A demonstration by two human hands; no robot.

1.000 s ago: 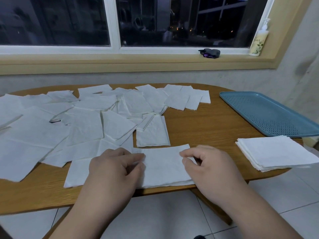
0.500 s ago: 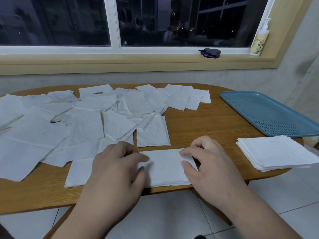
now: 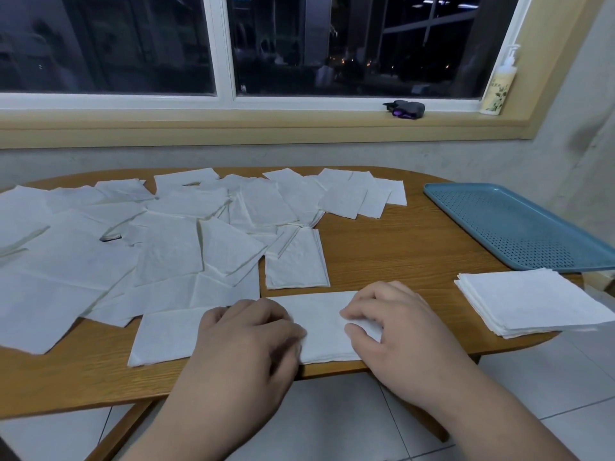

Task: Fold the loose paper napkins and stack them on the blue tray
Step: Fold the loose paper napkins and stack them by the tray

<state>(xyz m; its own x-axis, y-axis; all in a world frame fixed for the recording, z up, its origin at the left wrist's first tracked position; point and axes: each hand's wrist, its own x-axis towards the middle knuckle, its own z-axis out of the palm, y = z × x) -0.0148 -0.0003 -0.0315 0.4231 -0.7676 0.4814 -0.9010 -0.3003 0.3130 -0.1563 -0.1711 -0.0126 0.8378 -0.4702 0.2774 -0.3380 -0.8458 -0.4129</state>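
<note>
One wooden table (image 3: 382, 261) carries everything. Its left and far side are covered by loose napkins (image 3: 166, 254), overlapping too much for an exact count but well over a dozen, probably spread flat so each can be pulled forward in turn. One blue tray (image 3: 519, 224) lies at the far right. One stack of folded napkins (image 3: 532, 301) sits just in front of it on the wood, not on the tray, likely parked within easy reach. One long napkin (image 3: 319, 327) lies at the near edge between two hands. The left hand (image 3: 246, 337) bears down on it with bent fingers, though whether it pinches or only presses I cannot tell. The right hand (image 3: 399, 324) pinches the raised right end, seemingly to fold it across.
</note>
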